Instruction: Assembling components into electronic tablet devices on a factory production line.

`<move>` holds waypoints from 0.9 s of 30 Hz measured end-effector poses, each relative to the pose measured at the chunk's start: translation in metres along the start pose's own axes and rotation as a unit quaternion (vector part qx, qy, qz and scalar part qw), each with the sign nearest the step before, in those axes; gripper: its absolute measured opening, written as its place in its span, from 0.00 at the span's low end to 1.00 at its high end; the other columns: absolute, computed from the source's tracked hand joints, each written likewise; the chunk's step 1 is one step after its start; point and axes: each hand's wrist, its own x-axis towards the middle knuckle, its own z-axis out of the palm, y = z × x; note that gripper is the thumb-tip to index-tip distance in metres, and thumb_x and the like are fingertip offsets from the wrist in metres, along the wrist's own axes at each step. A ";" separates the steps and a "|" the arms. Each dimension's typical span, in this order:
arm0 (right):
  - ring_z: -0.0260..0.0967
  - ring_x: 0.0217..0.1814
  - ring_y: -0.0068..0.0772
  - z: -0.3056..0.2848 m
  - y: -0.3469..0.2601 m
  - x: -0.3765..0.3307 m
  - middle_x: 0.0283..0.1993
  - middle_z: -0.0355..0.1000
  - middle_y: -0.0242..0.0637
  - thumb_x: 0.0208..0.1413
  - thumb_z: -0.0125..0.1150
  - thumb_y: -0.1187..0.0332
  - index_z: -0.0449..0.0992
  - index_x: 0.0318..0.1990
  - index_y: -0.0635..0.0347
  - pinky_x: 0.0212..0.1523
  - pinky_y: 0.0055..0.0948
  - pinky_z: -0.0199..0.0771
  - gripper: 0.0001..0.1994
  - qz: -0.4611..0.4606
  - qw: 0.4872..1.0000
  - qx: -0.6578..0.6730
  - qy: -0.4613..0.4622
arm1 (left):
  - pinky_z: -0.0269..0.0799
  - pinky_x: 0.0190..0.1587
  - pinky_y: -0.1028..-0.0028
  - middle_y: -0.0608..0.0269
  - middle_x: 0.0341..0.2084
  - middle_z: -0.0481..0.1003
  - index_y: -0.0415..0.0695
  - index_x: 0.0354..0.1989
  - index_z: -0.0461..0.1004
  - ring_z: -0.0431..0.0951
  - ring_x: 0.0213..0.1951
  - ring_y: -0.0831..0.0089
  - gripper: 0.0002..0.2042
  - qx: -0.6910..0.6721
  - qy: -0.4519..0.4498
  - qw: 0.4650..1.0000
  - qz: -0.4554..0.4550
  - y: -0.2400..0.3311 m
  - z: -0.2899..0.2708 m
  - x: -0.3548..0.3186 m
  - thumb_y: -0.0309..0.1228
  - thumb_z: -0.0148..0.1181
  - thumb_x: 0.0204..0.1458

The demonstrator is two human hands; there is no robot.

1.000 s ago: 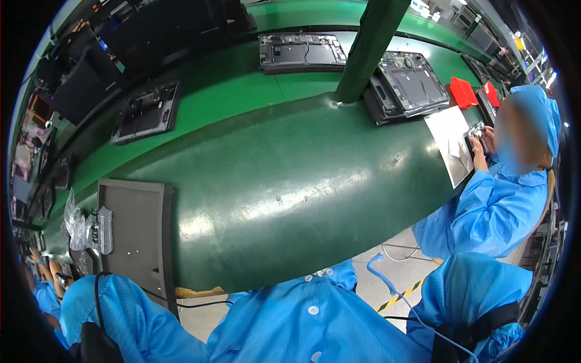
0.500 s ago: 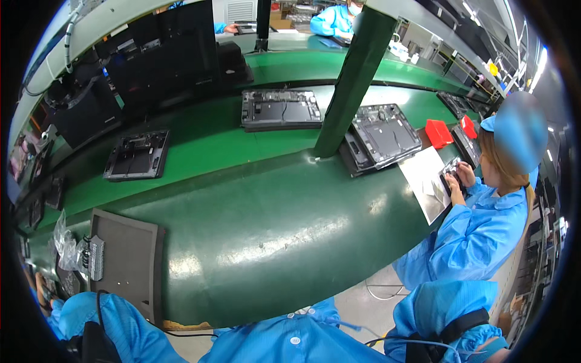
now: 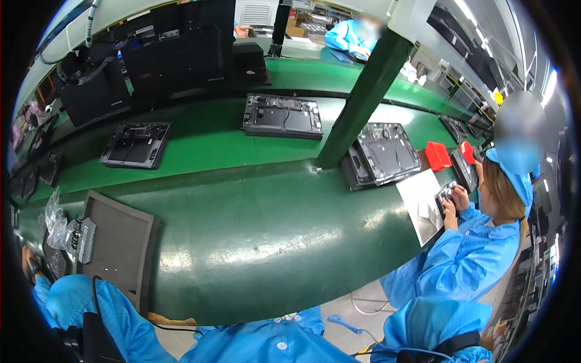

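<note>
Neither of my hands shows. My left sleeve (image 3: 112,314), with a black strap and a cable on it, bends at the lower left. My right sleeve (image 3: 433,320), also strapped, is bent at the lower right, its end cut off by the picture's edge. Nearest my left arm lies a dark shallow tray (image 3: 118,239) with a few tiny light bits on it. A crumpled clear plastic bag (image 3: 56,227) and a grey ridged piece (image 3: 86,241) rest at its left edge. In front of me is the green bench top (image 3: 254,218).
Opened laptop bases stand beyond: one at left (image 3: 136,145), one in the middle (image 3: 283,115), stacked ones (image 3: 387,152) right of a green post (image 3: 369,91). A co-worker (image 3: 472,242) handles a small part by a white sheet (image 3: 417,202) and red bins (image 3: 437,156). Another person's hand (image 3: 27,261) shows far left.
The view has shifted slightly, so the tray and bench sit further left. My right sleeve's cuff has slipped lower, out of sight. The co-worker at right still works on the small part.
</note>
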 end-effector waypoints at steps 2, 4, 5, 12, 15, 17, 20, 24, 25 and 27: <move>0.57 0.30 0.25 0.000 -0.002 0.001 0.36 0.63 0.26 0.57 0.53 0.49 0.73 0.49 0.37 0.25 0.25 0.50 0.15 -0.008 1.000 -0.012 -0.007 | 0.60 0.55 0.51 0.52 0.61 0.57 0.47 0.65 0.53 0.55 0.62 0.53 0.31 -0.007 0.008 1.000 0.000 -0.004 0.000 -0.001 0.53 0.41 0.58; 0.57 0.30 0.25 0.000 -0.003 0.003 0.36 0.63 0.26 0.57 0.53 0.49 0.73 0.50 0.36 0.25 0.25 0.49 0.15 -0.017 1.000 -0.023 -0.012 | 0.60 0.55 0.52 0.52 0.60 0.57 0.46 0.65 0.54 0.55 0.62 0.53 0.31 -0.013 0.015 1.000 -0.001 -0.009 0.001 -0.001 0.52 0.42 0.58; 0.57 0.29 0.25 -0.001 -0.004 0.004 0.36 0.63 0.26 0.56 0.53 0.48 0.73 0.50 0.36 0.25 0.25 0.49 0.16 -0.021 0.999 -0.026 -0.014 | 0.60 0.55 0.52 0.52 0.60 0.58 0.46 0.65 0.54 0.56 0.61 0.53 0.31 -0.014 0.018 1.000 -0.002 -0.011 0.002 -0.001 0.52 0.42 0.58; 0.56 0.29 0.25 0.005 0.013 0.000 0.36 0.62 0.26 0.56 0.53 0.46 0.73 0.51 0.34 0.24 0.26 0.48 0.17 -0.056 0.998 -0.026 -0.023 | 0.62 0.55 0.54 0.53 0.59 0.60 0.44 0.64 0.55 0.57 0.60 0.54 0.29 0.000 0.024 1.000 -0.006 -0.009 -0.001 0.002 0.50 0.42 0.59; 0.56 0.29 0.25 -0.002 0.014 0.005 0.36 0.62 0.25 0.56 0.53 0.45 0.73 0.52 0.33 0.24 0.26 0.47 0.18 -0.122 0.991 -0.012 -0.046 | 0.62 0.55 0.55 0.53 0.58 0.61 0.43 0.63 0.55 0.58 0.60 0.54 0.29 0.005 -0.006 0.999 0.038 -0.017 -0.004 0.016 0.49 0.43 0.59; 0.56 0.29 0.25 0.001 0.010 0.005 0.35 0.62 0.25 0.56 0.53 0.45 0.73 0.52 0.32 0.24 0.26 0.47 0.18 -0.123 0.991 -0.017 -0.045 | 0.62 0.55 0.55 0.53 0.58 0.62 0.42 0.63 0.56 0.59 0.60 0.55 0.28 0.006 0.003 1.000 0.029 -0.014 -0.002 0.015 0.48 0.43 0.60; 0.55 0.29 0.25 0.005 0.009 0.004 0.35 0.61 0.25 0.56 0.53 0.44 0.73 0.53 0.31 0.24 0.27 0.46 0.19 -0.121 0.991 -0.025 -0.040 | 0.63 0.55 0.56 0.54 0.57 0.63 0.41 0.63 0.56 0.60 0.59 0.55 0.28 0.009 0.017 1.000 0.011 -0.012 0.000 0.015 0.47 0.43 0.60; 0.55 0.29 0.25 0.012 0.014 -0.002 0.35 0.61 0.25 0.56 0.53 0.42 0.72 0.54 0.30 0.23 0.27 0.45 0.19 -0.127 0.991 -0.035 -0.031 | 0.64 0.55 0.57 0.54 0.57 0.64 0.40 0.62 0.57 0.61 0.59 0.55 0.27 0.013 0.028 0.999 -0.010 -0.008 -0.002 0.016 0.46 0.44 0.60; 0.55 0.29 0.25 0.009 0.013 0.001 0.35 0.61 0.25 0.56 0.53 0.42 0.72 0.54 0.30 0.23 0.27 0.45 0.20 -0.131 0.990 -0.034 -0.034 | 0.64 0.55 0.58 0.54 0.57 0.64 0.40 0.62 0.57 0.61 0.58 0.55 0.27 0.016 0.030 0.999 -0.010 -0.009 0.001 0.017 0.46 0.44 0.61; 0.55 0.29 0.25 0.005 0.012 0.005 0.35 0.61 0.24 0.56 0.53 0.41 0.72 0.54 0.29 0.23 0.27 0.45 0.20 -0.141 0.989 -0.032 -0.040 | 0.64 0.55 0.58 0.55 0.56 0.65 0.39 0.62 0.57 0.61 0.58 0.56 0.27 0.020 0.035 0.999 -0.006 -0.011 0.006 0.018 0.45 0.44 0.61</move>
